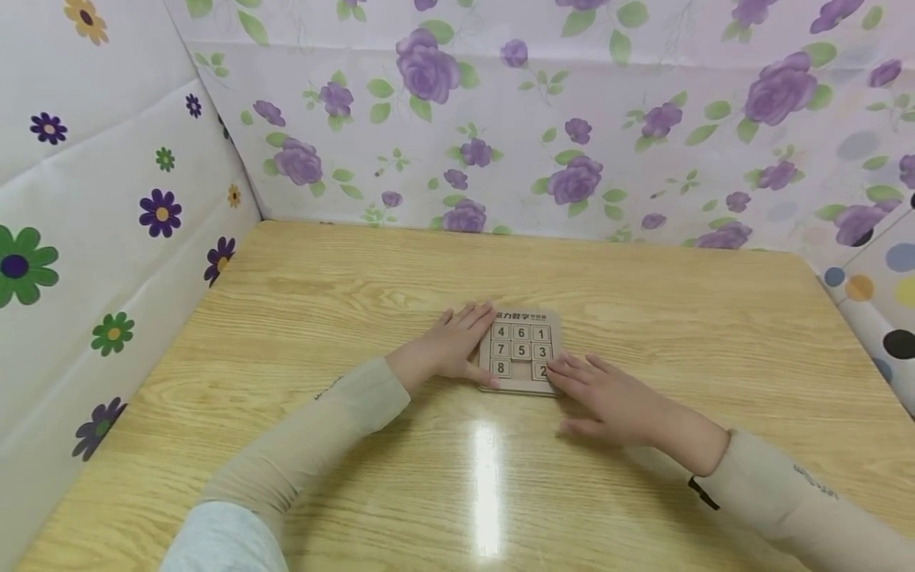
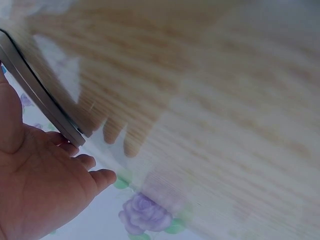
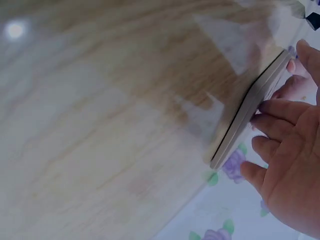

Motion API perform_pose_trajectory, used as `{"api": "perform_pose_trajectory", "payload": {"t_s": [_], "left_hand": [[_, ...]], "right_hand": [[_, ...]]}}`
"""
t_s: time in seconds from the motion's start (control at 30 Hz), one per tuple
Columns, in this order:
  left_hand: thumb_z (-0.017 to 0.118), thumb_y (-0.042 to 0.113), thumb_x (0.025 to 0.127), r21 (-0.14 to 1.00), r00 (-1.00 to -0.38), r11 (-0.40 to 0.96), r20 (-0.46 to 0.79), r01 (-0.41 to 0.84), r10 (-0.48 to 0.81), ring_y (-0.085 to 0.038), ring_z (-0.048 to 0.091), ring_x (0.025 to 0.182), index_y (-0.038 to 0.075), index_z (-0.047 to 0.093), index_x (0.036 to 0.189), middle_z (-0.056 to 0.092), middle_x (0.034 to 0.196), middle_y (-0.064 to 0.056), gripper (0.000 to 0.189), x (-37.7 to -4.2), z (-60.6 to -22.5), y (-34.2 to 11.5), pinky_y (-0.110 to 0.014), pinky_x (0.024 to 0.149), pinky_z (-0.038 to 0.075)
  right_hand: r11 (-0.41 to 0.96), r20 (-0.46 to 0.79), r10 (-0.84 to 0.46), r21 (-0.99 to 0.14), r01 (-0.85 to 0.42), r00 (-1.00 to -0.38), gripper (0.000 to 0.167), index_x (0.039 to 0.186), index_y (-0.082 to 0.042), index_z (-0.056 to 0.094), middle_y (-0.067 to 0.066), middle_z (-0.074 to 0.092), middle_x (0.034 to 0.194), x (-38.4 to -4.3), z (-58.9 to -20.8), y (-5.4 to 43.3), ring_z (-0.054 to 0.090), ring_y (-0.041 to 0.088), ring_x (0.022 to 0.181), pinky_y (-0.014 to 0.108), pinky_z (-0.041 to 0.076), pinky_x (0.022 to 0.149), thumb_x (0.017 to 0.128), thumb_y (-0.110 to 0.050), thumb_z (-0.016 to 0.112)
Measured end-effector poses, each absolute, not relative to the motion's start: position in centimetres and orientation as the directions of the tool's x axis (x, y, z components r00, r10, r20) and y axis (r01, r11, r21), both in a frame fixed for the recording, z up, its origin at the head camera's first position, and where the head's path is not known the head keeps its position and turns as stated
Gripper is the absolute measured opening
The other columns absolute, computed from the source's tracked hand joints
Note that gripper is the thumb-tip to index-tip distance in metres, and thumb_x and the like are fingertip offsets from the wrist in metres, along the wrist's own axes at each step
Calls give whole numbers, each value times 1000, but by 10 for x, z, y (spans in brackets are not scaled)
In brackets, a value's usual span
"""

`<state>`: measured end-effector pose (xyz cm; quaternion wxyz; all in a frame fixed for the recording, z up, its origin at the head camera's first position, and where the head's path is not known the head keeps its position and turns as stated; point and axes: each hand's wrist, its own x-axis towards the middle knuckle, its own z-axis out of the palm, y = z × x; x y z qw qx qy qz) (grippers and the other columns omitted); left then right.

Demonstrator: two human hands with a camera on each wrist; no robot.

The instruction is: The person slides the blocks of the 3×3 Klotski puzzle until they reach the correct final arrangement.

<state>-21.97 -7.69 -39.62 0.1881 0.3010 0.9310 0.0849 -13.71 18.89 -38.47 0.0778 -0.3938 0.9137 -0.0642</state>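
Observation:
A flat wooden number sliding puzzle (image 1: 522,316) lies on the table, its top row reading 4, 6, 1 and its middle row 7, 5, 3. Below these, an open slot (image 1: 521,371) separates tile 8 (image 1: 500,368) from tile 2 (image 1: 541,372). My left hand (image 1: 452,346) holds the puzzle's left side, fingers at the upper left corner and thumb at the lower left one. From the right, my right hand (image 1: 611,400) touches tile 2 with its extended fingertips, partly covering it. Both wrist views show the puzzle edge-on, its numbered face hidden.
The wood-grain table (image 1: 343,294) has a glossy top with a bright reflection in front of the puzzle. Behind it hangs a floral cloth (image 1: 486,103), with another patterned cloth (image 1: 86,238) along the left side and a dotted one (image 1: 875,262) on the right.

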Motion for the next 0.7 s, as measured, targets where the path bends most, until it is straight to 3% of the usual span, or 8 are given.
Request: {"api": "perform_pose_trajectory", "payload": {"t_s": [0.7], "left_hand": [[65, 68, 73, 271, -751, 801, -284, 534, 597, -27, -3, 148, 10, 1, 154, -4, 161, -6, 118, -221, -398, -78, -49, 119, 1]], "right_hand": [[670, -85, -738, -205, -714, -669, 74, 144, 1, 37, 17, 33, 152, -147, -388, 169, 27, 35, 142, 55, 21, 115, 91, -45, 58]]}}
